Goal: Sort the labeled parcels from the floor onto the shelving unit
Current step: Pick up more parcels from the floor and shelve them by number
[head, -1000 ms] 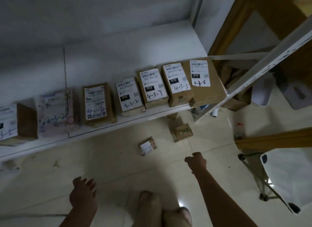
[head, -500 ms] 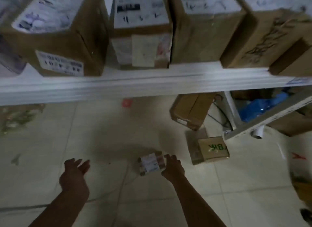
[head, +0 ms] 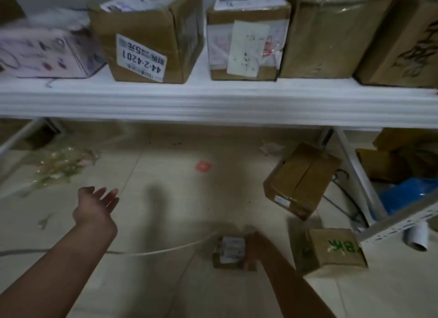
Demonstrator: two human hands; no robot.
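Note:
A small brown parcel (head: 228, 252) with a white label lies on the tiled floor in the lower middle. My right hand (head: 255, 248) is wrapped around its right side, fingers closed on it. My left hand (head: 96, 207) hovers above the floor to the left, fingers spread and holding nothing. The white shelf (head: 213, 99) crosses the upper view and carries a row of labeled boxes, among them one marked 44-2-4201 (head: 147, 37).
A box with green lettering (head: 331, 250) sits just right of the small parcel, and a taped brown box (head: 301, 179) leans behind it by the shelf leg (head: 355, 175). A pale cable (head: 166, 249) runs across the floor. Plastic wrapping (head: 54, 168) lies at left.
I have crouched low, so the shelf fills the top of the view. My right hand came down from a fist in the air onto the small parcel and closed on it.

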